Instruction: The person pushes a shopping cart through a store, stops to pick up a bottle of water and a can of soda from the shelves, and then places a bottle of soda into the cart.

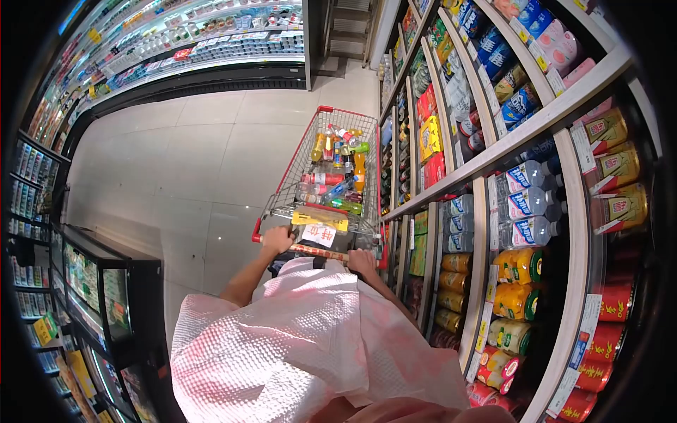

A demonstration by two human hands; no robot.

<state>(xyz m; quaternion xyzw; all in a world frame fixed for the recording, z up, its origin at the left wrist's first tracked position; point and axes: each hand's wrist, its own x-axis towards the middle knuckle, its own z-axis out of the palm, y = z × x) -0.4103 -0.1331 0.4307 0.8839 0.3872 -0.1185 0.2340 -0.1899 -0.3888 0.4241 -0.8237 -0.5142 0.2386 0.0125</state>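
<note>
A metal shopping cart (282,185) with red trim stands before me, its handle (317,252) running across in front of my body. Wrapped round the handle's left part is my left hand (278,240), closed. My right hand (362,261) is closed on the right part of the same handle. Several drink bottles (328,178) lie jumbled in the basket, with orange, red, green and blue contents or labels. Near the handle sit a yellow strip (319,218) and a white card (319,234) with red characters. The palms are hidden.
Shelves (462,169) of bottles, cans and jars rise close along the cart's right side. A chilled display (226,49) stands ahead to the left. At left is a black glass-sided case (116,296). Pale floor tiles (190,162) stretch between them.
</note>
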